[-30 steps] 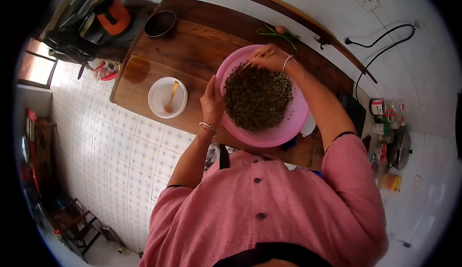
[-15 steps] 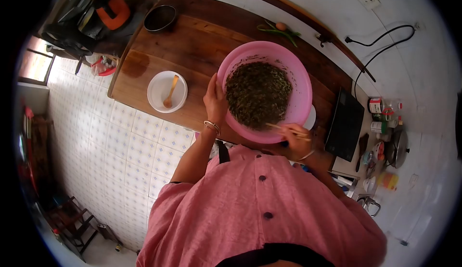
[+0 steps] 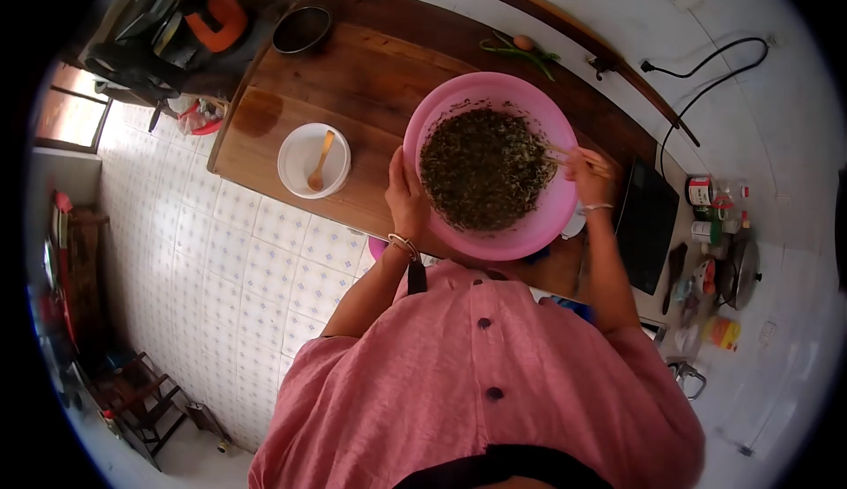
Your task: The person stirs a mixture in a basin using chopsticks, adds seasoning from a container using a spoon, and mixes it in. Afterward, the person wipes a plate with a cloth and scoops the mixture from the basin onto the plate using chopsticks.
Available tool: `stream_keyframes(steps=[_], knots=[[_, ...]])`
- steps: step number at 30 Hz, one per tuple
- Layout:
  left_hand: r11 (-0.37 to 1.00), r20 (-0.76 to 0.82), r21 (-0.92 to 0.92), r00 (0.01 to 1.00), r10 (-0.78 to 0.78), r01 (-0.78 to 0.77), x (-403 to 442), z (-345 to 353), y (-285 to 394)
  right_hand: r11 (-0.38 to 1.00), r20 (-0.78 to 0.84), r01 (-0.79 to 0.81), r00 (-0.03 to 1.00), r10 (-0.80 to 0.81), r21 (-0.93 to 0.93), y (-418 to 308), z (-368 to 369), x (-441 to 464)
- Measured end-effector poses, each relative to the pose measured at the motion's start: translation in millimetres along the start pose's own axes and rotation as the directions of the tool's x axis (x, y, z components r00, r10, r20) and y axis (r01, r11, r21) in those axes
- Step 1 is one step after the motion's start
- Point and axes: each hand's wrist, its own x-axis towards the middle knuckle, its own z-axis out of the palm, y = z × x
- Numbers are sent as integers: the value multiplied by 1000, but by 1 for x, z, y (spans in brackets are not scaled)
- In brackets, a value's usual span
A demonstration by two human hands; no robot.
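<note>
A: Main vessel, loc. & contents?

B: Pink basin (image 3: 554, 213), seen from above, on the wooden tabletop (image 3: 379, 74), directly in front of the wearer. Contents: dark, finely chopped green-brown mix (image 3: 483, 170), spread over most of the base, w/ loose flecks on the inner wall.

A: R hand?

B: R hand (image 3: 588, 171) at the basin's R rim. Its grip pinches thin wooden chopsticks (image 3: 559, 153); tips extend over the rim to the R edge of the mix.

A: & L hand?

B: L hand (image 3: 405, 196) touches the opposite rim, fingers pointing away from the wearer. Can't tell whether its grip closes around the rim; underside hidden.

A: Items to the L?

B: White tub (image 3: 302, 152), near the tabletop's front edge, apart from the basin. Within: wooden spoon (image 3: 321, 164), tilted, handle twd the far rim. Dark round pan (image 3: 302, 29) near the far L corner.

A: Far side & R?

B: Far edge, beyond the basin: brown egg (image 3: 523, 43) beside long green pods (image 3: 529, 55), type unclear. R: flat black panel (image 3: 648, 229), next to the R forearm. Wall above: black cord (image 3: 697, 92) w/ plug hanging loose.
</note>
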Motion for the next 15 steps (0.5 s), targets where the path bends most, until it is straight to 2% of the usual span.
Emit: stream_keyframes(steps=[1, 3, 5, 6, 7, 11, 13, 15], knots=[[999, -18, 7, 999, 41, -41, 1, 1, -5, 992, -7, 29, 1000, -28, 122, 25, 21, 7], [996, -37, 13, 996, 87, -86, 1, 5, 0, 986, -73, -41, 996, 54, 161, -4, 80, -5], [999, -8, 6, 999, -43, 43, -2, 0, 12, 993, 136, 30, 990, -46, 113, -42, 111, -34], [999, -2, 8, 999, -41, 41, -2, 1, 10, 991, 229, 132, 965, -125, -17, -48, 117, -51], [1000, -13, -5, 1000, -7, 7, 0, 3, 7, 979, 319, 204, 929, -187, -21, -57, 115, -72], [1000, -51, -17, 999, 9, -9, 0, 3, 5, 967, 563, 249, 808, -177, -54, -40, 41, -105], [1000, -46, -17, 999, 11, -12, -1, 2, 3, 961, 499, 194, 864, -73, -196, -21, 0, -86], [999, -44, -21, 999, 26, -27, 1, 3, 1, 959, 374, 166, 925, -71, -230, 12, -16, -50]])
